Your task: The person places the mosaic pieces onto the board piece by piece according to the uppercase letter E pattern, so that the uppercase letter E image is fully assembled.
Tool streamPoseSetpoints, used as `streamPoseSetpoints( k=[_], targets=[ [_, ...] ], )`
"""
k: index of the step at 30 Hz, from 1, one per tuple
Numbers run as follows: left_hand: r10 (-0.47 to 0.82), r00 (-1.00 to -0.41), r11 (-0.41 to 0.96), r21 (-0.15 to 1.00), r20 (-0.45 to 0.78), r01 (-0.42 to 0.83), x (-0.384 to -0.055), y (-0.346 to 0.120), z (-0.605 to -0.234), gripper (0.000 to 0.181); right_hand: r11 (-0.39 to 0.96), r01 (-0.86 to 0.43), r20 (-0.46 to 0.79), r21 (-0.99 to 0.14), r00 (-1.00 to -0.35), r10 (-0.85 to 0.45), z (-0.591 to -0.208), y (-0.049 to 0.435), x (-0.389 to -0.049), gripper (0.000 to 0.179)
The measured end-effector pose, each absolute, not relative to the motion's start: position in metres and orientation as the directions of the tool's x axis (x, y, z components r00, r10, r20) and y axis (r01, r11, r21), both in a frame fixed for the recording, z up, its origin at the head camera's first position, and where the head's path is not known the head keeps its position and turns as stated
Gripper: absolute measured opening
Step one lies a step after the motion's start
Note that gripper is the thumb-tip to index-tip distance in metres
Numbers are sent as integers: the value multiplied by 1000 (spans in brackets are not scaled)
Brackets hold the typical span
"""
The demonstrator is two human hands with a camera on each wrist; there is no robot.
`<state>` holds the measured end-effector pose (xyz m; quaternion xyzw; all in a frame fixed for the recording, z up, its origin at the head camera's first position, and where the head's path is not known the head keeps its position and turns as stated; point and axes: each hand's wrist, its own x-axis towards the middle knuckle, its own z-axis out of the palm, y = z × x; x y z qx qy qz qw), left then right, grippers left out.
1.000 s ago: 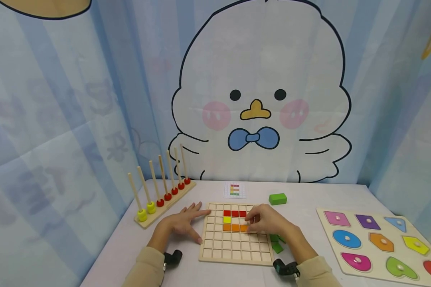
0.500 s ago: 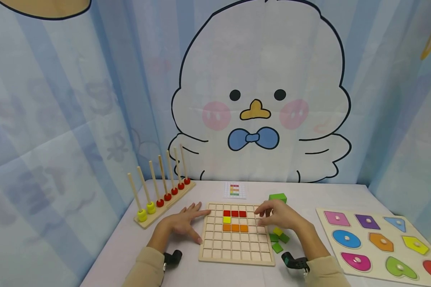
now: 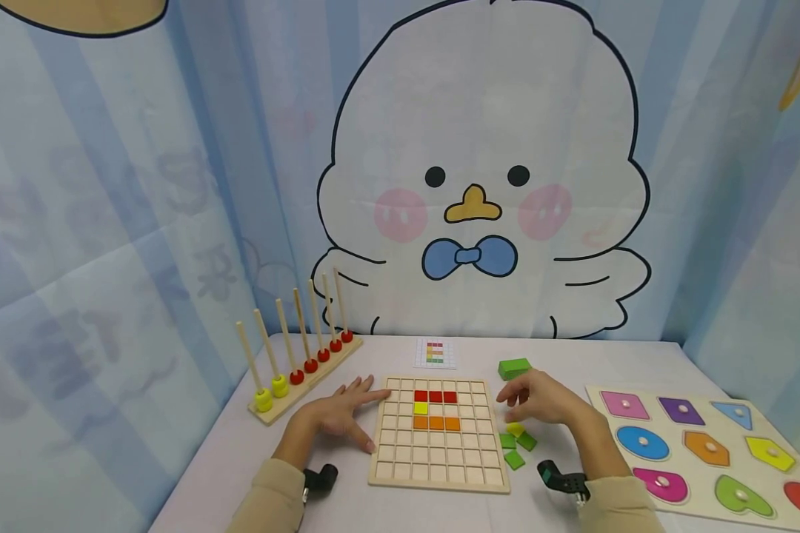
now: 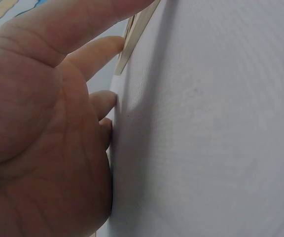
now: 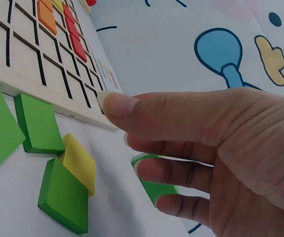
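A square wooden grid board (image 3: 440, 485) lies in the middle of the table in the head view. Its cells hold a row of red tiles (image 3: 435, 397), one yellow tile (image 3: 421, 408) and a row of orange tiles (image 3: 436, 423). My left hand (image 3: 340, 413) rests spread at the board's left side, index finger and thumb at its edge. Just off the board's right edge hovers my right hand (image 3: 543, 396), fingers loosely bent with nothing between them. Below it lie loose green tiles (image 5: 63, 197) and a yellow tile (image 5: 80, 163).
Behind the board is a small pattern card (image 3: 435, 354). A green block (image 3: 512, 369) lies near the right fingers. At the left stands a peg abacus (image 3: 307, 385) with red and yellow beads. A shape puzzle board (image 3: 673, 481) lies at the right; a printed curtain (image 3: 573, 311) hangs behind.
My right hand has moved from the right end of the orange row to the right, off the board, uncovering the loose yellow tile. The left hand stays where it was.
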<state>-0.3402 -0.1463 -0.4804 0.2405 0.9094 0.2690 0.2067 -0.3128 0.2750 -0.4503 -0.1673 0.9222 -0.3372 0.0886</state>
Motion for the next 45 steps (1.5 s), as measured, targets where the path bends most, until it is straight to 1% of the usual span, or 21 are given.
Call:
streamPoseSetpoints(
  k=[3,12,20,29,36,45],
  targets=[
    [548,-799,739,590,-247,325,-340,-146,-480,102,733,-214,-95,-646,-930,-355,-451,280,-312,23],
    [557,-793,732,597,-246,328,-339,-145,-478,102,729,-233,-119,-644,-910,-396,-454,290,-312,24],
    [554,-794,736,593,-250,327,-338,-145,-478,102,703,-226,-147,-675,-892,-428,-461,294,-313,20],
    [552,-796,735,594,-247,326,-338,-145,-478,102,698,-221,-143,-681,-895,-423,-465,293,-315,19],
    [550,-798,733,601,-247,319,-339,-145,-479,102,721,-183,-146,-669,-919,-368,-465,291,-315,21],
    [553,-795,735,595,-248,326,-339,-146,-479,103,728,-169,-144,-664,-927,-346,-464,289,-314,22]
  ],
)
